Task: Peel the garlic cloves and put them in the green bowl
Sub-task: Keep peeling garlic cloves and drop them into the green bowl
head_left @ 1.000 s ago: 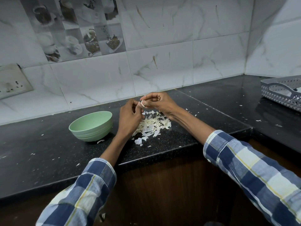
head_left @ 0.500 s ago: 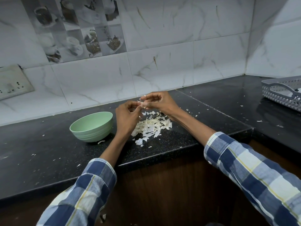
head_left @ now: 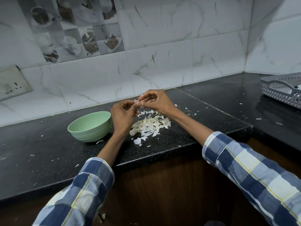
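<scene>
Overhead, a head-worn camera looks down at a black speckled tabletop (head_left: pixel 48 144) set against a white marble-tiled wall (head_left: pixel 162 62). At about nine o'clock on the wall sits a pale switch plate (head_left: pixel 11 84), and above it, near eleven o'clock, a tile printed with cups and dishes (head_left: pixel 73 30).

Just left of centre, a green bowl (head_left: pixel 90 126) stands upright on the tabletop; its inside cannot be seen from this angle. A single scrap of white skin lies touching its base at six o'clock.

Beside the bowl at its three o'clock, the left hand (head_left: pixel 123 115) is raised above the tabletop, its fingers curled inward toward the right hand. Both hands meet on a small garlic clove (head_left: pixel 138 102), which is mostly hidden; only pale flecks of skin show at the fingertips. The left fingers are clamped on it from the left. The right hand (head_left: pixel 157 101) pinches it from the right, thumb and forefinger closed together on the clove with the other fingers curled.

Directly below the hands, toward six o'clock, a loose pile of garlic skins (head_left: pixel 149 126) lies on the tabletop, with small flakes scattered around it.

Both forearms come up from the bottom edge in blue, white and yellow checked sleeves (head_left: pixel 244 168).

At three o'clock, near the right edge, a grey perforated plastic basket (head_left: pixel 280 90) rests on the tabletop, well apart from the hands.
</scene>
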Demonstrator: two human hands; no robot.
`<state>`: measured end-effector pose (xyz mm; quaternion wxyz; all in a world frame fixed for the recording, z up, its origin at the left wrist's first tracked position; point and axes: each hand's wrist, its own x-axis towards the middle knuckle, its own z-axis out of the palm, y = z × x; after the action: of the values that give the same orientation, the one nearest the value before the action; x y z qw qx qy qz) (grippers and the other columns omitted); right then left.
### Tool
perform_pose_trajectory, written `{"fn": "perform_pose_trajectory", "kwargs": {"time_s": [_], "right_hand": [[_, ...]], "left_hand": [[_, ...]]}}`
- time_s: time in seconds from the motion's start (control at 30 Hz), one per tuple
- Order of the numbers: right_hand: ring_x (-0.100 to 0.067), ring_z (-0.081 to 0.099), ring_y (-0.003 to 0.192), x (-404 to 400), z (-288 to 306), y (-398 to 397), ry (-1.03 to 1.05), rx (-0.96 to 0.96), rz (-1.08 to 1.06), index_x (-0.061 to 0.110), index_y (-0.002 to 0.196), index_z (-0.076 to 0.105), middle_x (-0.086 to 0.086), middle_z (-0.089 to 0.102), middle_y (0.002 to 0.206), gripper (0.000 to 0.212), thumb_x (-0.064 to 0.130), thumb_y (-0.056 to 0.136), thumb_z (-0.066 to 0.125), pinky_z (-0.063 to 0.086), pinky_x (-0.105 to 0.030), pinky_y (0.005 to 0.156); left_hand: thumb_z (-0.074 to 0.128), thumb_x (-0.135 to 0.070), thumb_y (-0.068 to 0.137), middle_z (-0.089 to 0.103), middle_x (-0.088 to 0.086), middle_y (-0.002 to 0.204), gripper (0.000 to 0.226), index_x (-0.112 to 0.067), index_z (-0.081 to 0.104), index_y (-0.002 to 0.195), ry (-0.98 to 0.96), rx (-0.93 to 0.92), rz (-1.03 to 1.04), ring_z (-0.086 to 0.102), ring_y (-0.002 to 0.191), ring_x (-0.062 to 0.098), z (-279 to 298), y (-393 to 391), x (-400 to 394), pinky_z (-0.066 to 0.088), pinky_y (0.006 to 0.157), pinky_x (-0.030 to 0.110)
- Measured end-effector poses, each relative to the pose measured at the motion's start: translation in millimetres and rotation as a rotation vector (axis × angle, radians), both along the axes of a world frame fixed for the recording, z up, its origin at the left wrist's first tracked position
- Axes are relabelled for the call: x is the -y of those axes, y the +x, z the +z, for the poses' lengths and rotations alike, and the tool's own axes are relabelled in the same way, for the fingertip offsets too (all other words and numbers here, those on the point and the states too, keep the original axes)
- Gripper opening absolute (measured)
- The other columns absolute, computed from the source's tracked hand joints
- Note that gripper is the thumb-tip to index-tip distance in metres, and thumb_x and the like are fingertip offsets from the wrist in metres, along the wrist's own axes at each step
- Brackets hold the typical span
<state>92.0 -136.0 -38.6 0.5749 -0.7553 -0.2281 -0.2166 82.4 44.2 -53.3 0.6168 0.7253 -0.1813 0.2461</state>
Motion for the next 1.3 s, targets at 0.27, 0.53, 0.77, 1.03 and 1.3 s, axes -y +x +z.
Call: {"fn": "perform_pose_trajectory", "kwargs": {"time_s": [0.27, 0.53, 0.77, 1.03, 1.3], "right_hand": [[-0.029, 0.076, 0.088, -0.6, -0.8, -2.1, -0.059, -0.042, -0.010, 0.009, 0.100, 0.078, -0.009, 0.078, 0.088, 0.024, 0.021, 0.082, 0.088, 0.064, -0.042, 0.085], [-0.021, 0.070, 0.076, -0.3, 0.4, -4.8, -0.039, -0.058, -0.031, 0.003, 0.098, 0.073, -0.021, 0.075, 0.085, 0.022, 0.010, 0.083, 0.087, 0.060, -0.054, 0.086], [-0.018, 0.069, 0.077, 0.1, 2.7, -7.4, -0.028, -0.026, -0.075, 0.009, 0.095, 0.060, -0.014, 0.074, 0.084, 0.027, 0.005, 0.082, 0.084, 0.060, -0.050, 0.082], [-0.010, 0.066, 0.075, 0.1, 1.9, -7.6, -0.080, 0.062, -0.169, 0.003, 0.095, 0.066, -0.009, 0.074, 0.088, 0.020, 0.004, 0.082, 0.082, 0.059, -0.031, 0.075], [-0.016, 0.068, 0.076, 2.3, 4.6, -6.9, -0.040, 0.067, -0.203, 0.010, 0.102, 0.067, -0.013, 0.074, 0.088, 0.012, 0.004, 0.092, 0.068, 0.060, -0.037, 0.075]], "left_hand": [[0.085, -0.025, 0.090, 0.078, 0.004, 0.072, 0.011, -0.015, 0.081, 0.088, -0.023, 0.018, -0.006, 0.073, 0.062, 0.015, -1.8, 2.6, -0.2, 0.058, 0.059, 0.026], [0.086, -0.027, 0.090, 0.079, 0.006, 0.076, 0.018, -0.010, 0.082, 0.093, -0.011, 0.010, -0.051, 0.075, 0.068, 0.019, -5.6, 7.6, -1.6, 0.061, 0.066, 0.029], [0.080, -0.008, 0.091, 0.077, 0.013, 0.080, 0.018, 0.006, 0.078, 0.103, -0.212, -0.164, -0.233, 0.070, 0.070, 0.016, -3.8, 11.4, -2.8, 0.058, 0.068, 0.023], [0.077, -0.004, 0.091, 0.079, 0.007, 0.085, 0.008, -0.005, 0.079, 0.100, -0.286, -0.290, -0.297, 0.072, 0.072, 0.014, -2.0, 9.6, -2.0, 0.061, 0.066, 0.022], [0.073, -0.004, 0.096, 0.079, 0.008, 0.086, 0.010, -0.003, 0.075, 0.106, -0.305, -0.293, -0.253, 0.073, 0.071, 0.014, -0.9, 7.6, 0.5, 0.060, 0.062, 0.022]]}}
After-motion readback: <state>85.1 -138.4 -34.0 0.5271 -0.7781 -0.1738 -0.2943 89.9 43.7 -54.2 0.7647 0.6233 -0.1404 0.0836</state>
